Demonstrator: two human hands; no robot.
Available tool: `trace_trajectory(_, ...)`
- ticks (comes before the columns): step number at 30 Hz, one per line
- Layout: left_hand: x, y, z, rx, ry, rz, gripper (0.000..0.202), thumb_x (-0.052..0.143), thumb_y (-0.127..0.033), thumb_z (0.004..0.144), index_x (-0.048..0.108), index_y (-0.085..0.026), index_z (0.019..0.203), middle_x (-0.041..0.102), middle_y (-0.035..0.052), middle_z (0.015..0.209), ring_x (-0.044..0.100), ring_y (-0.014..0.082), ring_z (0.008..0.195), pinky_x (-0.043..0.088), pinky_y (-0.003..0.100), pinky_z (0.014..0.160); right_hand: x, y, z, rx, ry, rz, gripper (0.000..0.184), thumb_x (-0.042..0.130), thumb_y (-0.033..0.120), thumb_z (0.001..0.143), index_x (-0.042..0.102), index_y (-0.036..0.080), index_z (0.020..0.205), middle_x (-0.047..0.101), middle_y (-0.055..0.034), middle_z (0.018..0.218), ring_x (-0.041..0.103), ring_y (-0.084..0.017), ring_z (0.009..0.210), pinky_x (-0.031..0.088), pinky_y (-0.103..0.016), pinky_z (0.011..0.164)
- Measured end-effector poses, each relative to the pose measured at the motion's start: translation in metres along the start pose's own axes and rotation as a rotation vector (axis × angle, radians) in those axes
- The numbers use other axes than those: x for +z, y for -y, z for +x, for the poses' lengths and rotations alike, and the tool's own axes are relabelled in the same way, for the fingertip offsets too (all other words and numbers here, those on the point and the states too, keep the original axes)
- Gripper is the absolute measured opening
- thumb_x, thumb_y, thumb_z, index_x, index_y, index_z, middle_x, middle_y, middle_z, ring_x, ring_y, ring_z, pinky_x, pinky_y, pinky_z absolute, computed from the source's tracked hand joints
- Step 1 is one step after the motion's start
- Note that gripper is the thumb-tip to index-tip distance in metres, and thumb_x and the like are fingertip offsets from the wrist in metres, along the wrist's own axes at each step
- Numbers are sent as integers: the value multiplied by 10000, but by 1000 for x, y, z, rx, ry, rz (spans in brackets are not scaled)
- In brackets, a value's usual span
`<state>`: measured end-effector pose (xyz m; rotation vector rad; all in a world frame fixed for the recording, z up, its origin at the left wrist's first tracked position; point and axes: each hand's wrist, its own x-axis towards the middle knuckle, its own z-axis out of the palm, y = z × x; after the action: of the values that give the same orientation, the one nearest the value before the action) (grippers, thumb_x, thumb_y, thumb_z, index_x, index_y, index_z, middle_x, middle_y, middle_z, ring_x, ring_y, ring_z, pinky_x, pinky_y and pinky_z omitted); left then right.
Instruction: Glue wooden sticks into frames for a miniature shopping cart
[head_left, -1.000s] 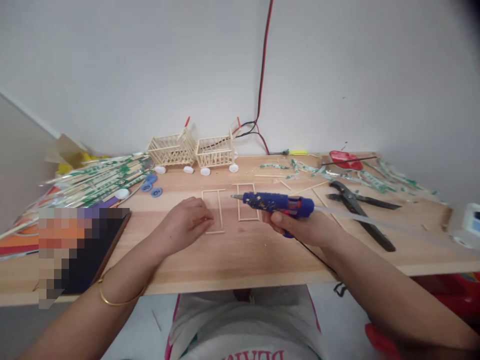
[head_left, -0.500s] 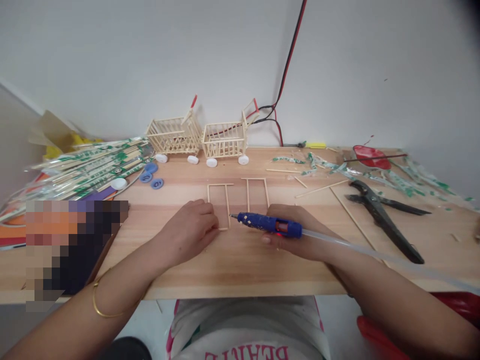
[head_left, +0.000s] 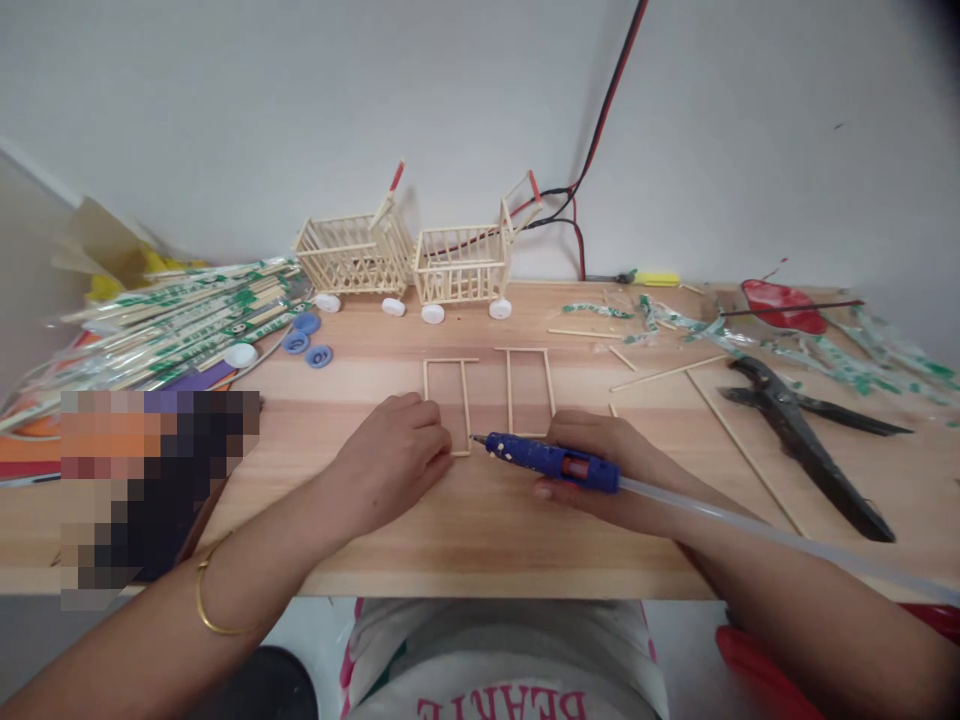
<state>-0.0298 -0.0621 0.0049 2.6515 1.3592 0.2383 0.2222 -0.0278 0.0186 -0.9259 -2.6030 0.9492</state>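
Two hands low over the tabletop (head_left: 480,560). Left hand (head_left: 397,455): fingers curled down at the left side of the left frame (head_left: 466,405); fingertips out of sight, so pinching or only pressing, cannot tell. That frame lies flat, lower left corner covered by the hand. Right hand (head_left: 636,470): closed round a glue gun (head_left: 544,458), handle and trigger hidden. Nozzle at the left frame's lower right corner; touching or just short, too fine to tell. Glue stick (head_left: 712,507) trails from the gun's rear over the forearm, cut off at right. Right frame (head_left: 550,382) flat alongside, lower right corner hidden.

Beyond: two stick carts (head_left: 461,265) by the wall, far wheels mostly hidden. Left: three blue discs (head_left: 295,343), wrapped sticks (head_left: 210,310) overlapping too densely to count, a dark item (head_left: 180,490) blurred into blocks. Right: pliers (head_left: 810,440), crumpled wrappers (head_left: 832,352), contents unclear.
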Motion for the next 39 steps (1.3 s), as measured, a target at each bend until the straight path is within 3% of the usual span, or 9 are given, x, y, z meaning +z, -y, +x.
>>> trace_trajectory(15, -5, -1, -1, 54, -110, -9, 267, 461, -198, 874, 594, -157, 646, 553, 48, 688, 471, 163, 692, 373, 311, 636, -1, 1, -1, 22, 46, -20, 262, 569, 403, 831, 528, 178, 703, 541, -22, 684, 484, -148, 678, 333, -261, 608)
trace_trajectory(28, -5, -1, -5, 97, -299, 103, 186, 461, -192, 873, 619, -172, 775, 557, 45, 712, 458, 162, 712, 385, 324, 662, -3, -3, -8, 110, -46, 82, 351, 616, 447, 774, 460, 178, 612, 496, 7, 617, 457, -114, 589, 312, -239, 555)
trace_trajectory(39, -8, -4, -5, 123, -364, 115, 127, 495, -174, 860, 593, -172, 780, 566, 34, 711, 446, 156, 703, 383, 318, 666, -3, -4, -9, 118, -67, 92, 333, 627, 431, 771, 471, 180, 617, 502, 13, 616, 474, -116, 591, 320, -241, 561)
